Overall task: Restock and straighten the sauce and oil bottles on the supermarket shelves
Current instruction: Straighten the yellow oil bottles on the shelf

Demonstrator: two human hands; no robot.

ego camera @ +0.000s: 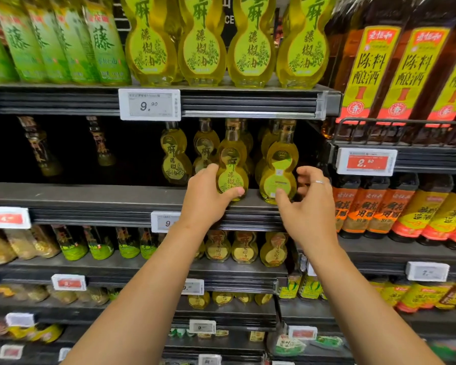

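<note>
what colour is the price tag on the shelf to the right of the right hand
The rectangular price tag is red with white digits in a white frame, clearest in the head view, beside the right hand.

The white price tag (149,104) on the upper shelf's front edge reads "9.90"; the red-faced tag (367,162) on the right-hand shelf's edge reads "2.50".

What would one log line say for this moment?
left hand: grips gourd bottle | right hand: fingers around neighbouring bottle | shelf edge
</note>
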